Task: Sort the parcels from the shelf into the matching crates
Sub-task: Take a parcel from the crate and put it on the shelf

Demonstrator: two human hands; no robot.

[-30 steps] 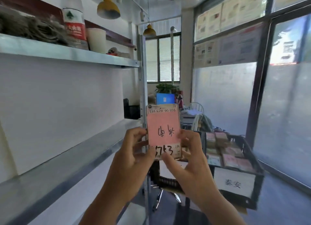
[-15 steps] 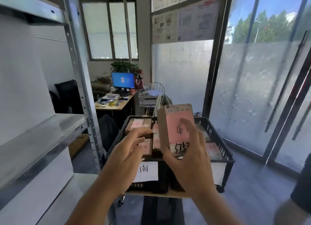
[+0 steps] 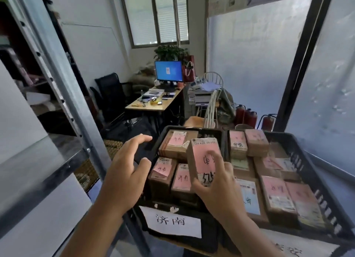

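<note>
My right hand [image 3: 217,187] grips a small cardboard parcel [image 3: 203,157] with a pink label and handwritten characters, holding it upright over the left black crate [image 3: 194,216]. That crate carries a white paper sign [image 3: 172,222] and holds several pink-labelled parcels [image 3: 178,143]. My left hand [image 3: 127,169] hovers open beside the crate's left rim, fingers spread, holding nothing. A second black crate [image 3: 322,191] to the right holds several more parcels [image 3: 276,193]. The metal shelf [image 3: 38,160] stands at my left.
A grey shelf upright [image 3: 63,84] runs diagonally at left. Behind the crates are a desk [image 3: 153,105] with a blue monitor [image 3: 168,71], a black chair [image 3: 109,95], a white chair [image 3: 211,103] and red fire extinguishers [image 3: 247,116]. Frosted glass doors [image 3: 326,84] fill the right.
My view swung from the shelf to the crates. My left hand let go of the parcel; my right hand alone carried it down over the left crate.
</note>
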